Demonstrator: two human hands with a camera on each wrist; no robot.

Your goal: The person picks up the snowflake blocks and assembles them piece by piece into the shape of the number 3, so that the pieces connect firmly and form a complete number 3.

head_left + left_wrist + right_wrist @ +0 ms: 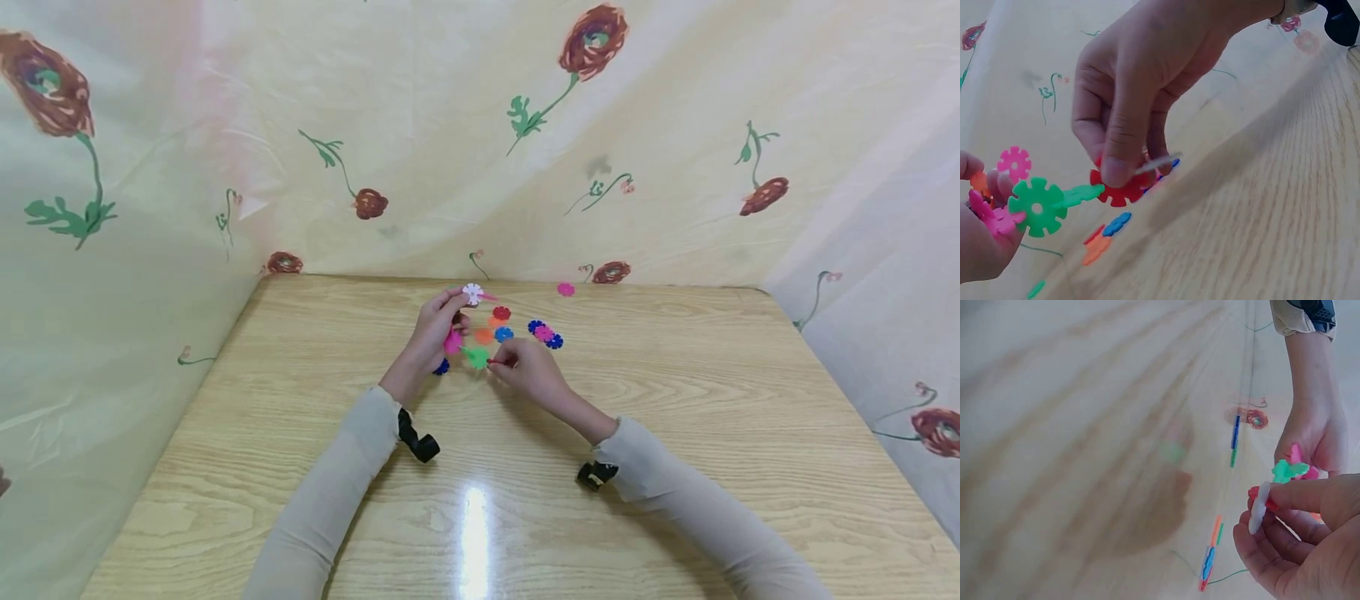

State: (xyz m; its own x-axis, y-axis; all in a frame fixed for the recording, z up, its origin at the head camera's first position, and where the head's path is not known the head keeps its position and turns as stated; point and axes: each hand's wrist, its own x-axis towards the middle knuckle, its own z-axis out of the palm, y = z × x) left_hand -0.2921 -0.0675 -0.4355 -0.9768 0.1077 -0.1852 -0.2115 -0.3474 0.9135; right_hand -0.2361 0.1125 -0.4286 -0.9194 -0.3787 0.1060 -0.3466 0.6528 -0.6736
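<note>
My left hand (431,333) holds a joined chain of notched plastic discs. It includes a white disc (472,293) near the fingertips, a pink disc (453,342) by the palm and a green disc (1037,207) facing out. A second green disc (1079,195), seen nearly edge-on, sticks out towards my right hand (536,375). Between thumb and fingers that hand pinches a red disc (1119,192), with another white disc (1259,509) set crosswise to it. The red disc's edge is right at the second green disc's tip. My right fingers partly hide the red disc.
Loose discs lie on the wooden table (315,467) beyond the hands: red (502,313), orange (483,336), light blue (504,334), and a pink one (543,333) between dark blue ones. Another pink disc (566,289) lies near the back edge. Flowered cloth (450,125) hangs behind.
</note>
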